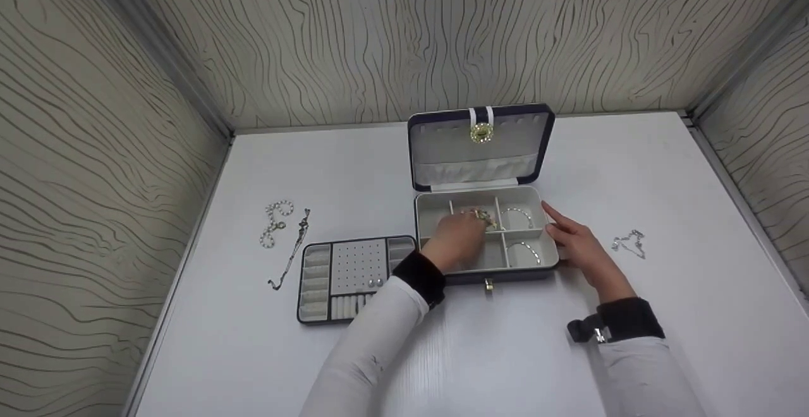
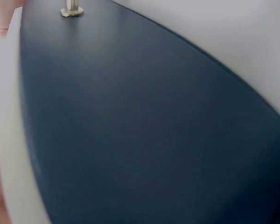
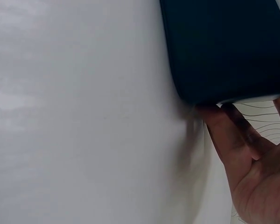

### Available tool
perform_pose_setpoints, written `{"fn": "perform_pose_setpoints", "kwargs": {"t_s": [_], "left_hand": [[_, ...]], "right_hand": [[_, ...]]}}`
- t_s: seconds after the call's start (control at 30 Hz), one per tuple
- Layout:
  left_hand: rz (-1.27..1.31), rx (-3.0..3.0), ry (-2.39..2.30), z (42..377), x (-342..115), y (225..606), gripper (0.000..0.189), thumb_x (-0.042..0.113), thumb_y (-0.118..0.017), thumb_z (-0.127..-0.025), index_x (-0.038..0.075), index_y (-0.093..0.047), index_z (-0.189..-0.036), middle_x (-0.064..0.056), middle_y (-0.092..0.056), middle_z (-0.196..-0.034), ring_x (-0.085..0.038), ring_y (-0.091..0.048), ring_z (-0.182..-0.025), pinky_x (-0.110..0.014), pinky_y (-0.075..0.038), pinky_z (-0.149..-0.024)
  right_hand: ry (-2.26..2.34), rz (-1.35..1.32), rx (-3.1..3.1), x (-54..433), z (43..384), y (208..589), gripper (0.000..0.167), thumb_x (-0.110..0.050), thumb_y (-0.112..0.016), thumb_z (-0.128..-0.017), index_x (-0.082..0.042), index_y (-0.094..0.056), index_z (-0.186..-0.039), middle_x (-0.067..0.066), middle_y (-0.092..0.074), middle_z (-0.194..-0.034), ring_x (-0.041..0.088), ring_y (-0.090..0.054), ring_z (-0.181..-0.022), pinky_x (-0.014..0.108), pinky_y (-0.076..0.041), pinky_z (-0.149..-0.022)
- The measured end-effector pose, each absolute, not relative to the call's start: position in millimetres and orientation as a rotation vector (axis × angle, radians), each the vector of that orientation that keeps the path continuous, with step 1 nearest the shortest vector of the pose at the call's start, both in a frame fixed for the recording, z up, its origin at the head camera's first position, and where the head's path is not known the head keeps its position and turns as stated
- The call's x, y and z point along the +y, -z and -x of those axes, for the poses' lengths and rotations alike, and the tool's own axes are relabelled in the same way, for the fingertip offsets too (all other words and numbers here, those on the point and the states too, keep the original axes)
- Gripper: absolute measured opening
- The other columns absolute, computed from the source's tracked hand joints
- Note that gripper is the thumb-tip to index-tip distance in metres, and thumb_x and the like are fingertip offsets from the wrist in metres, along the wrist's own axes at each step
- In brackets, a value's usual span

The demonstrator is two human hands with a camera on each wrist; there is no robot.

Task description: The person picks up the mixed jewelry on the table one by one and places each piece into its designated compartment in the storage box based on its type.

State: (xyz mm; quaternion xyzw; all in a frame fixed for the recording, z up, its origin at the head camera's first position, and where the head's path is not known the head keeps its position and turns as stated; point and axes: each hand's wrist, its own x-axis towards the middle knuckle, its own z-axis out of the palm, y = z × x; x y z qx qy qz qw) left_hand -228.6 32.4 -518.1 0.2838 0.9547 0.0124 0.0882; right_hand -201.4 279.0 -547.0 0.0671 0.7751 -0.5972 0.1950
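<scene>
A dark blue jewelry box [image 1: 528, 273] stands with its lid [image 1: 477, 151] raised. My left hand [image 1: 456, 240] reaches down into it, fingertips at a gold-coloured piece of jewelry [image 1: 483, 217] in the back middle compartment; the back of the hand hides much of the fingers, and I cannot tell whether they pinch the piece. My right hand [image 1: 583, 249] rests against the box's right side, fingers extended along the wall and rim. One silvery bracelet [image 1: 519, 213] lies in the back right compartment, another bracelet [image 1: 529, 249] in the front right. The left wrist view shows the box's dark front and metal clasp [image 2: 72, 12].
Left of the box lies a jewelry tray [image 1: 357, 265] with a pair of pearl-like earrings [image 1: 375, 283]. Farther left are a white beaded strand [image 1: 270, 224] and a thin chain [image 1: 292, 253]. Another silvery chain [image 1: 630, 243] lies to the right. Patterned walls [image 1: 404, 38] enclose the white table [image 1: 505, 354].
</scene>
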Motion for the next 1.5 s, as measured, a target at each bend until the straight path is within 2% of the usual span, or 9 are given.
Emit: {"fn": "perform_pose_setpoints", "kwargs": {"t_s": [0.1,0.27,0.33,0.5,0.67,0.83,1.1,1.3,1.5], "left_hand": [[-0.850,2.831,-0.016,227,32,520,0.031,0.005,-0.061,-0.085,0.015,-0.068,-0.113,-0.002,-0.065,-0.114,-0.019,-0.063,-0.096,-0.032,-0.055,-0.070],[-0.880,2.838,-0.055,222,28,521,0.039,0.003,-0.059,-0.086,0.010,-0.064,-0.124,-0.008,-0.061,-0.125,-0.021,-0.062,-0.105,-0.031,-0.054,-0.080],[-0.905,2.848,-0.070,218,25,519,0.038,0.003,-0.058,-0.087,0.008,-0.064,-0.124,-0.010,-0.061,-0.124,-0.022,-0.061,-0.106,-0.031,-0.053,-0.083],[-0.938,2.887,-0.161,205,10,509,0.034,0.004,-0.057,-0.090,0.007,-0.064,-0.124,-0.013,-0.060,-0.120,-0.023,-0.063,-0.101,-0.031,-0.055,-0.079],[-0.950,2.883,-0.446,189,-14,501,0.033,0.004,-0.060,-0.092,0.005,-0.063,-0.124,-0.015,-0.062,-0.118,-0.025,-0.064,-0.099,-0.030,-0.055,-0.080],[-0.909,2.829,-0.708,174,-42,495,0.034,0.004,-0.062,-0.091,0.004,-0.063,-0.125,-0.011,-0.064,-0.112,-0.022,-0.064,-0.097,-0.029,-0.053,-0.082],[-0.604,2.981,-0.877,171,-106,490,0.038,0.008,-0.065,-0.090,0.004,-0.062,-0.128,-0.013,-0.060,-0.124,-0.028,-0.060,-0.111,-0.040,-0.050,-0.091],[-0.237,3.170,-0.757,179,-155,497,0.038,0.010,-0.070,-0.088,0.003,-0.064,-0.126,-0.020,-0.059,-0.126,-0.035,-0.060,-0.109,-0.047,-0.051,-0.087],[-0.030,3.240,-0.693,188,-193,516,0.048,0.034,-0.070,-0.091,0.002,-0.063,-0.127,-0.024,-0.058,-0.127,-0.040,-0.056,-0.115,-0.054,-0.044,-0.094]], "right_hand": [[1.665,-0.184,2.182,279,202,548,0.056,-0.030,-0.042,-0.106,-0.029,-0.019,-0.156,0.026,-0.024,-0.155,0.044,-0.031,-0.137,0.064,-0.037,-0.099],[1.664,-0.180,2.181,279,201,547,0.056,-0.030,-0.043,-0.105,-0.029,-0.019,-0.156,0.026,-0.027,-0.154,0.043,-0.034,-0.135,0.061,-0.040,-0.098],[1.669,-0.181,2.174,279,200,547,0.056,-0.030,-0.043,-0.105,-0.029,-0.019,-0.156,0.026,-0.029,-0.153,0.043,-0.037,-0.134,0.059,-0.043,-0.096],[1.681,-0.188,2.160,280,199,545,0.056,-0.031,-0.043,-0.105,-0.030,-0.019,-0.156,0.026,-0.030,-0.152,0.041,-0.039,-0.132,0.057,-0.046,-0.093],[1.686,-0.187,2.161,281,200,546,0.057,-0.031,-0.043,-0.105,-0.031,-0.018,-0.156,0.025,-0.028,-0.153,0.041,-0.036,-0.134,0.060,-0.044,-0.094],[1.693,-0.185,2.178,280,199,547,0.056,-0.031,-0.043,-0.105,-0.031,-0.018,-0.156,0.025,-0.031,-0.151,0.042,-0.035,-0.135,0.065,-0.039,-0.096],[1.691,-0.183,2.174,279,200,546,0.056,-0.030,-0.043,-0.106,-0.030,-0.018,-0.156,0.025,-0.030,-0.152,0.042,-0.032,-0.136,0.067,-0.037,-0.097],[1.713,-0.179,2.151,280,200,546,0.057,-0.030,-0.043,-0.105,-0.030,-0.017,-0.156,0.026,-0.025,-0.154,0.042,-0.027,-0.139,0.069,-0.034,-0.097],[1.683,-0.177,2.187,280,200,548,0.057,-0.031,-0.044,-0.105,-0.029,-0.018,-0.156,0.026,-0.028,-0.152,0.042,-0.027,-0.139,0.068,-0.034,-0.098]]}}
